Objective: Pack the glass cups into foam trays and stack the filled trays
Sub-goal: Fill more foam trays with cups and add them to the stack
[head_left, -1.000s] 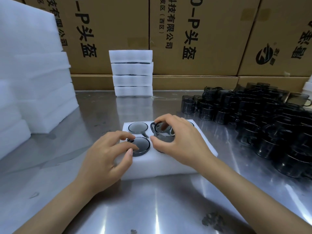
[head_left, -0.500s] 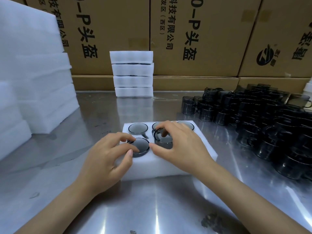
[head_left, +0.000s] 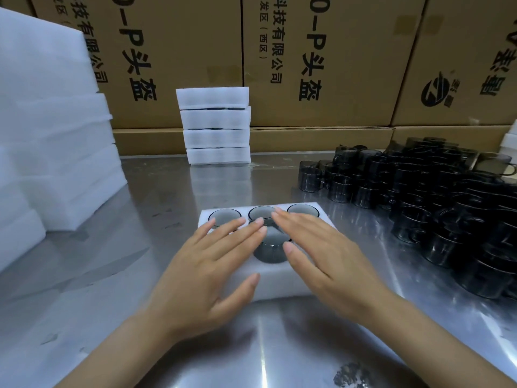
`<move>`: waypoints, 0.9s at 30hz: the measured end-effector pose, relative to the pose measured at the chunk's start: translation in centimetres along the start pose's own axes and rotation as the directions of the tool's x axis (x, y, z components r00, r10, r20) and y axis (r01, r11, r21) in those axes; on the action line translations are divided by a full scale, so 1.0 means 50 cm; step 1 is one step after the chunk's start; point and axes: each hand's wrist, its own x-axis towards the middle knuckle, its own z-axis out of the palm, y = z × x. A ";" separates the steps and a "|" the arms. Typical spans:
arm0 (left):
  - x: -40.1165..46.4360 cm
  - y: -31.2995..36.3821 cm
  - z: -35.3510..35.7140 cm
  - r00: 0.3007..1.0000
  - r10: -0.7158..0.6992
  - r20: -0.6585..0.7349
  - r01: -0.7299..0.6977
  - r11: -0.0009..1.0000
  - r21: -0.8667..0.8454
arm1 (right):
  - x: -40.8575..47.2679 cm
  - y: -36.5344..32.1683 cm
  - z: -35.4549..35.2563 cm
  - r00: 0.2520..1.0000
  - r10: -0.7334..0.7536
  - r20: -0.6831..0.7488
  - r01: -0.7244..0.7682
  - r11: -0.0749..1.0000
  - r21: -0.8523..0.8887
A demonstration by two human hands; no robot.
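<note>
Both hands, left hand (head_left: 208, 271) & right hand (head_left: 321, 256), fingers straight, gripping nothing, flat over cups (head_left: 271, 245) in foam tray (head_left: 279, 287).

On the far cardboard boxes (head_left: 179, 60), "0-P头盔", "科技有限公司" and "(西区)" are printed in black.

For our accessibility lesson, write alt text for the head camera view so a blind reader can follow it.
Two flat hands, left hand and right hand, hover over or rest on a white foam tray holding dark glass cups on a steel table. A stack of filled trays stands behind; loose cups crowd the right.
</note>
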 end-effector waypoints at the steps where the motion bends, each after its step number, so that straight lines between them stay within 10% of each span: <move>1: 0.000 -0.001 0.003 1.000 0.001 0.022 -0.001 1.000 0.006 | -0.002 0.000 -0.001 1.000 0.005 0.005 -0.005 1.000 -0.009; 15: 0.005 0.001 0.011 0.999 -0.010 0.038 0.011 1.000 -0.002 | -0.011 0.001 0.007 0.992 -0.004 0.123 0.037 0.962 -0.270; 21: -0.013 -0.018 0.007 0.998 -0.014 -0.059 0.013 1.000 -0.009 | -0.012 0.042 -0.017 0.967 0.034 -0.253 -0.074 0.986 -0.152; 27: -0.016 -0.035 0.002 0.983 -0.148 -0.109 0.137 0.986 -0.098 | -0.022 0.126 -0.081 0.727 0.318 -0.608 -0.578 0.762 -0.293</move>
